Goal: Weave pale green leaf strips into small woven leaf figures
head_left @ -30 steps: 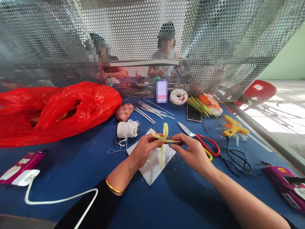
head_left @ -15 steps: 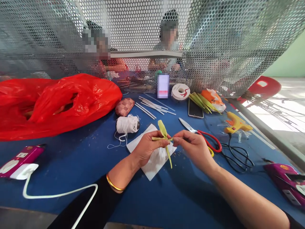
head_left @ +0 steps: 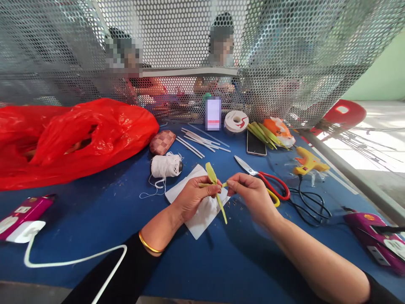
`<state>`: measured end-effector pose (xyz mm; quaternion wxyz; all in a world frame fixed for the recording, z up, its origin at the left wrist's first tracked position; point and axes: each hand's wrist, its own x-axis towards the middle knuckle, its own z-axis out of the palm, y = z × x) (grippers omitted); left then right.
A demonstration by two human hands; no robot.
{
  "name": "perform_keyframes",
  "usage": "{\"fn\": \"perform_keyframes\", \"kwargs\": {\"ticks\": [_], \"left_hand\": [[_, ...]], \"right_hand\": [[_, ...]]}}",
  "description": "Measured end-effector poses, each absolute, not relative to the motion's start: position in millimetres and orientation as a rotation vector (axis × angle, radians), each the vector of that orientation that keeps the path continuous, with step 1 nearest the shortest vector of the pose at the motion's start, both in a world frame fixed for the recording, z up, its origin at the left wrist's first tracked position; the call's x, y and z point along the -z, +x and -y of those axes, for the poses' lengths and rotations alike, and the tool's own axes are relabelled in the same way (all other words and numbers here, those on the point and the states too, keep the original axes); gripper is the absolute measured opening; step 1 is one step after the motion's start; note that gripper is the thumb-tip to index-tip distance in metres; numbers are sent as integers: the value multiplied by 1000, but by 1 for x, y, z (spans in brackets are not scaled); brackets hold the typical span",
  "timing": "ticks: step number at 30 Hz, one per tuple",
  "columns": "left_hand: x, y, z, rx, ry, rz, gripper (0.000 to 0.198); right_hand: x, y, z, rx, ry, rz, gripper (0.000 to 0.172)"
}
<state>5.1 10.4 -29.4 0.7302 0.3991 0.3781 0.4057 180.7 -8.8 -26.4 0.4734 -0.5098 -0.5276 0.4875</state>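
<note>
A folded yellow-green leaf strip is held between both my hands above a white paper napkin on the blue table. My left hand pinches the strip's left side, with one end pointing up and another hanging down. My right hand pinches the strip's right end with thumb and fingers closed. A gold bangle sits on my left wrist.
Red-handled scissors, a yellow glue gun with black cord, a white thread spool, white sticks, green leaf strips, a phone and tape roll lie behind. A red plastic bag fills the left. People sit beyond the perforated screen.
The leaf strip has been turned slightly; its hanging end now points down-right. My right hand has drawn closer to the left, shortening the strip between them.
</note>
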Motion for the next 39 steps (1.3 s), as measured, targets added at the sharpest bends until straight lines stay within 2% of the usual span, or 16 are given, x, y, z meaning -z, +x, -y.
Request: {"fn": "perform_keyframes", "kwargs": {"ticks": [4,7,13,20,25,28,31,34,37,39], "left_hand": [[29,3,-13,-878,837,-780,29],[31,4,-14,-876,845,-779,27],[34,7,-10,-909,885,-767,30],[31,9,-8,-913,908,-798,32],[34,12,-5,-985,909,-814,27],[34,11,-5,-974,887,-837,29],[31,9,-7,-923,880,-833,36],[26,7,-8,-847,898,-800,41],[25,8,-6,-772,907,-760,41],[27,9,-4,-733,915,-762,39]], "right_hand": [[27,181,8,-986,-1264,1473,20],[28,181,9,-656,-1186,1614,14],[29,181,11,8,-1041,1922,16],[25,181,19,281,-784,2115,13],[26,180,28,295,-669,2203,16],[28,180,31,251,-595,2236,21],[27,184,28,-1,-639,2107,19],[23,188,18,-432,-938,1649,54],[19,187,7,-1001,-1241,1366,46],[19,183,4,-1421,-1201,1222,41]]}}
